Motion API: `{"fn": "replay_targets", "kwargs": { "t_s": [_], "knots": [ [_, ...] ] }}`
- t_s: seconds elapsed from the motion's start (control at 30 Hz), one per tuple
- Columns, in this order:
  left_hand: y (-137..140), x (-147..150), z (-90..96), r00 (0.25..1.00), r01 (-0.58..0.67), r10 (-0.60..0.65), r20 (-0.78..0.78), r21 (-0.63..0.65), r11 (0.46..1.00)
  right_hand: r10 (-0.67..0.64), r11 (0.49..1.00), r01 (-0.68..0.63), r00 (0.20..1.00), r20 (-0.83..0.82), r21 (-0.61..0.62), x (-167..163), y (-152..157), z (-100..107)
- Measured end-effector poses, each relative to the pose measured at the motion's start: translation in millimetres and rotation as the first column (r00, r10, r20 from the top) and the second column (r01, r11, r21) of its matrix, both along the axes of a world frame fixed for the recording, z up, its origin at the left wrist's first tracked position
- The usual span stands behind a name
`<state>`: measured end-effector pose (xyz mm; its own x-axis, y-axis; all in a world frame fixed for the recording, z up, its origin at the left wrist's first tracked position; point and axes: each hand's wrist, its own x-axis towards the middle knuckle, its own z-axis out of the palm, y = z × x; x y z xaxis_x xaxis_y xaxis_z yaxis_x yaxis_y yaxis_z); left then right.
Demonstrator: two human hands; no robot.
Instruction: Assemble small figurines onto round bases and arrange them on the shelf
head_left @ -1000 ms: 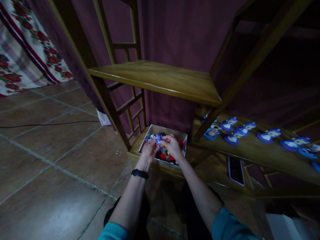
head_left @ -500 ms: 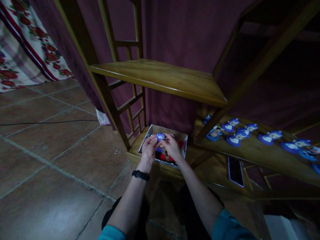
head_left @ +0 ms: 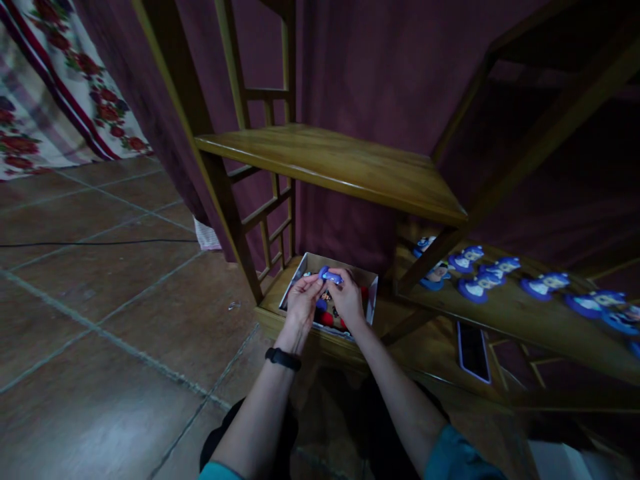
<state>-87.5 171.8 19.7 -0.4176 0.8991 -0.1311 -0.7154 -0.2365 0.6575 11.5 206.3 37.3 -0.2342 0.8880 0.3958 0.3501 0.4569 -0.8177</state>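
Observation:
Between my two hands is a small purple figurine (head_left: pixel 330 275) with a round base, held above an open cardboard box (head_left: pixel 372 301). My left hand (head_left: pixel 303 297) pinches its left side, near the base. From the right, the fingers of my right hand (head_left: pixel 347 297) close on its other end. Inside the box lie red, blue and dark small pieces, partly hidden by my hands. Several similar purple figurines (head_left: pixel 482 285) on round bases rest on the shelf to the right.
A wooden shelf board (head_left: pixel 330 160) juts out above the box. A phone (head_left: pixel 473 350) lies on the lower ledge at the right. Wooden posts and lattice frame the box's left side. A black cable (head_left: pixel 100 243) crosses the tiled floor.
The figurine has been turned in my fingers, so it now shows edge-on and more stretched to the right. Both hands stay over the box; the view has shifted slightly.

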Motion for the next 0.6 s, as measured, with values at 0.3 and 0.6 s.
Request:
{"fn": "replay_targets", "kwargs": {
  "t_s": [0.3, 0.6],
  "knots": [
    [3.2, -0.8, 1.8, 1.000, 0.002, -0.002, -0.025, -0.021, 1.000, 0.038, 0.999, -0.037, 0.998, -0.049, 0.029, 1.4, 2.2, 3.1],
    [-0.3, -7.9, -1.9, 1.000, -0.016, 0.018, 0.016, -0.140, 0.990, 0.083, 0.996, -0.082, 0.996, 0.029, -0.037, 0.4, 5.6, -6.3]
  ]
}}
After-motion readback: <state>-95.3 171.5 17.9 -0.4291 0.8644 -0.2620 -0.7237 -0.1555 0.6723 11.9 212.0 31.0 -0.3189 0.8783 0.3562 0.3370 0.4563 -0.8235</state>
